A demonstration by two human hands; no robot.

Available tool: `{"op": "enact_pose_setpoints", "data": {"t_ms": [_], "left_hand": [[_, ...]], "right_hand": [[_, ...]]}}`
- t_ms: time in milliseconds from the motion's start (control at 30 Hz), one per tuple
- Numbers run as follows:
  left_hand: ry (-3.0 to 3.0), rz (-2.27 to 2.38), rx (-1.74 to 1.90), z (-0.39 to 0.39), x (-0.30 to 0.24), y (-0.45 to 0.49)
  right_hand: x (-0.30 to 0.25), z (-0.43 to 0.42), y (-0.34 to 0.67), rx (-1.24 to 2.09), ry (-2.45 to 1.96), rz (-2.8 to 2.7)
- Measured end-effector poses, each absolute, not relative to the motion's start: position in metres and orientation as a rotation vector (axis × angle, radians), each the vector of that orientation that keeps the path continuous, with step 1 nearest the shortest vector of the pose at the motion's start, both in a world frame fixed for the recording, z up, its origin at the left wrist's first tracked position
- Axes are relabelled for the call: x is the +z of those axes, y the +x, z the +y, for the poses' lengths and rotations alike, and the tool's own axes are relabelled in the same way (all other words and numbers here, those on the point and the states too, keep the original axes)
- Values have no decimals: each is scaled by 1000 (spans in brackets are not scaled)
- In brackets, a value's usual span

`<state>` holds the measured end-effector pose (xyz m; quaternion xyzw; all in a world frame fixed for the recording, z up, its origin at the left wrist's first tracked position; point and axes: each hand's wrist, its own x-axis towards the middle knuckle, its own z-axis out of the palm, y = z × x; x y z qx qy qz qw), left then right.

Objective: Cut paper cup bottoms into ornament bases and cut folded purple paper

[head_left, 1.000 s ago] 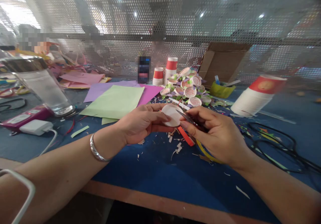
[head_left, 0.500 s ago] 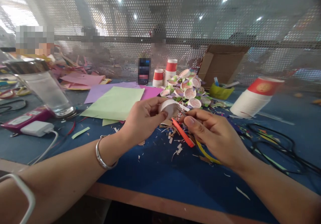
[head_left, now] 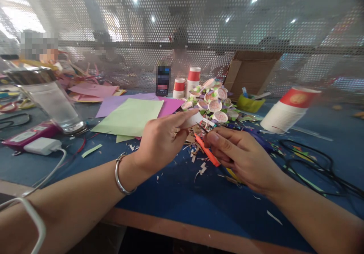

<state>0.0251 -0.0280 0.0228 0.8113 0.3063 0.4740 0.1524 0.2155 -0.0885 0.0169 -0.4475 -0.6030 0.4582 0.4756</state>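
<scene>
My left hand (head_left: 160, 140) is closed around a white paper piece (head_left: 192, 120), its index finger stretched along the top. The piece looks like the bottom of a paper cup. My right hand (head_left: 241, 151) pinches a thin pointed metal tool (head_left: 202, 128), its tip at the paper's edge. Fingers hide most of the tool, so its kind is unclear. Below the hands lies an orange craft knife (head_left: 209, 151) among paper scraps (head_left: 203, 168). Just behind is a pile of round cup bottoms (head_left: 215, 105) with green and purple paper bits.
Green paper sheets (head_left: 131, 115) lie left of the hands. A glass of water (head_left: 58, 102) and a purple box (head_left: 31, 134) with a white plug stand further left. Stacked paper cups (head_left: 287, 112) lean at right, near a black cable (head_left: 307, 163). A phone (head_left: 163, 81) stands behind.
My left hand has turned, with its index finger now straight over the paper piece, which shows less of its round face. My right hand has shifted slightly, showing more of the tool's tip.
</scene>
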Motion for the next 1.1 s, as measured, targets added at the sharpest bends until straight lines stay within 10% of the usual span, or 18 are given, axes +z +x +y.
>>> {"op": "enact_pose_setpoints", "data": {"t_ms": [1100], "left_hand": [[2260,750,1165,-41,32,25]], "right_hand": [[24,-95,209,1368,-1047,-1225]]}}
